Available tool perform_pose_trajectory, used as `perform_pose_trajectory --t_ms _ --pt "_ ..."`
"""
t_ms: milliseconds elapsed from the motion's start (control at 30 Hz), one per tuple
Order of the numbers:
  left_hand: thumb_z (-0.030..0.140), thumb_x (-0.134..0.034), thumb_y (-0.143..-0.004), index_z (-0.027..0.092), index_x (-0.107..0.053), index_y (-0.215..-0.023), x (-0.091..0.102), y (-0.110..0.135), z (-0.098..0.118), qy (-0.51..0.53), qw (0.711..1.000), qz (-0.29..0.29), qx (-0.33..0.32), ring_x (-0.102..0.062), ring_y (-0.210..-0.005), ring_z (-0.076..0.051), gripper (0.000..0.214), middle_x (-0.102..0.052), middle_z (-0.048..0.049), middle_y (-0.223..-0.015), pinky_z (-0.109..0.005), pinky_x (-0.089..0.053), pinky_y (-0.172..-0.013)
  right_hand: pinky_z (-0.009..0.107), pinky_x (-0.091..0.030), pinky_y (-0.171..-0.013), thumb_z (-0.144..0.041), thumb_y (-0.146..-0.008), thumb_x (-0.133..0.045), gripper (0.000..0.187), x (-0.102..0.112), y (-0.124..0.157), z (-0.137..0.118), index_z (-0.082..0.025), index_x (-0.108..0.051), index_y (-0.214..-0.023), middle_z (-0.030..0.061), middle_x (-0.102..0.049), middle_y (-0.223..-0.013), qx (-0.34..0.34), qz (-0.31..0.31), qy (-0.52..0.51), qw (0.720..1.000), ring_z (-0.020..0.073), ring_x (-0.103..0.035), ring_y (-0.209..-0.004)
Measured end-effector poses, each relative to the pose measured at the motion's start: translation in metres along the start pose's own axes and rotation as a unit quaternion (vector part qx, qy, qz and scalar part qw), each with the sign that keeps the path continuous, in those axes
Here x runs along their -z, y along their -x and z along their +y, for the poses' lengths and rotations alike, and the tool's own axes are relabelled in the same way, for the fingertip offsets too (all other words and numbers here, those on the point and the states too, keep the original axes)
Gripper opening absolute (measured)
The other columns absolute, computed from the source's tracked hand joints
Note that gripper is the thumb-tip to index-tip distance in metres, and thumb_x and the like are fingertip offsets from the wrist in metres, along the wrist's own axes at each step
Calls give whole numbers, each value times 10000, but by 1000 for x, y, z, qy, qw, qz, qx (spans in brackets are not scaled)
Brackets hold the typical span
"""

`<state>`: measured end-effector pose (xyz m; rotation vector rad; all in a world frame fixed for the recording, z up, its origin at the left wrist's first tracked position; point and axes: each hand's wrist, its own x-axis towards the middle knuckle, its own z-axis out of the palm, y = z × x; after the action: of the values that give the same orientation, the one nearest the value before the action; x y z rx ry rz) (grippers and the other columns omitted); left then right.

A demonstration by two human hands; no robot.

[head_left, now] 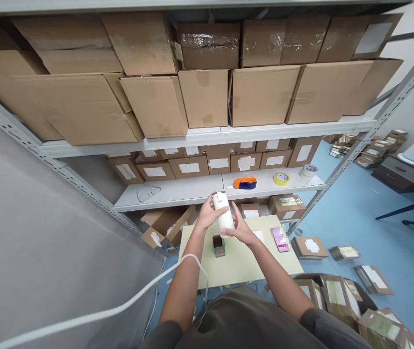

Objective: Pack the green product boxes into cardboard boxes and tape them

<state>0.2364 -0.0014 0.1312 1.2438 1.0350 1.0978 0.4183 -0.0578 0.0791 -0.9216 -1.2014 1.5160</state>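
Counter (199,269): pale yellow
White tumbler (224,218): tilted, dark end away from wearer, lower end near small open box (220,251)
Grip: left hand (208,214) clasps upper part, right hand (242,230) lower end

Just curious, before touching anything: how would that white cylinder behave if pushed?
Laid down, the white cylinder would probably roll, given its round body. Upright, it might tip, being taller than wide. Its smooth-looking side may slip.
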Motion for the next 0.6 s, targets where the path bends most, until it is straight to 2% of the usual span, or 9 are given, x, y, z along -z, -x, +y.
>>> perform_pose_trajectory --t_ms 100,200,267,433,533,600 --pt "438 -1035 -694 239 -434 -1701 0 -1 -3 9 1000 -17 11 -731 -1257 -313 1189 -755 -153 -1401 -479 -597 -1114 467 -633 -979 -392 -706 -1011 1379 2 -4 1 -404 -156 -1788 63 -740 -1240 -17 -28 -28 999 268 -753 -1088" --pt "423 -1058 -673 283 -411 -1726 0 1 -5 -10 1000 7 -4 -663 -1381 -318 1244 -659 -151 -1563 -479 -534 -1201 449 -640 -932 -367 -638 -1053 1447 0 -6 9 -383 -177 -1790 44 -732 -1170 6 33 -6 999 256 -740 -1025" --pt "404 -1076 -647 280 -396 -1736 0 2 -6 -13 1000 28 -6 -666 -1377 -328 1290 -635 -164 -1590 -488 -536 -1199 438 -639 -915 -361 -587 -1079 1502 -3 -7 15 -380 -181 -1791 42 -727 -1168 20 60 2 998 251 -725 -1008" --pt "432 -1038 -713 269 -274 -1785 3 5 -11 60 998 -25 17 -690 -1355 -338 1327 -675 -188 -1535 -510 -562 -1165 444 -625 -956 -411 -672 -1041 1402 -6 -5 19 -398 -189 -1786 64 -746 -1248 3 0 -37 999 266 -739 -1059" --pt "413 -1063 -678 300 -234 -1799 6 6 -17 37 999 -13 10 -668 -1386 -337 1399 -646 -187 -1559 -512 -547 -1181 440 -632 -914 -396 -604 -1077 1481 -8 -5 19 -373 -189 -1789 59 -738 -1205 19 52 1 998 269 -731 -1019" --pt "385 -1079 -652 295 -183 -1811 8 6 -20 25 1000 -5 13 -696 -1336 -335 1468 -685 -186 -1487 -518 -561 -1156 441 -635 -911 -387 -567 -1093 1528 -10 -6 21 -377 -178 -1791 58 -727 -1214 25 80 19 996 268 -724 -1021"
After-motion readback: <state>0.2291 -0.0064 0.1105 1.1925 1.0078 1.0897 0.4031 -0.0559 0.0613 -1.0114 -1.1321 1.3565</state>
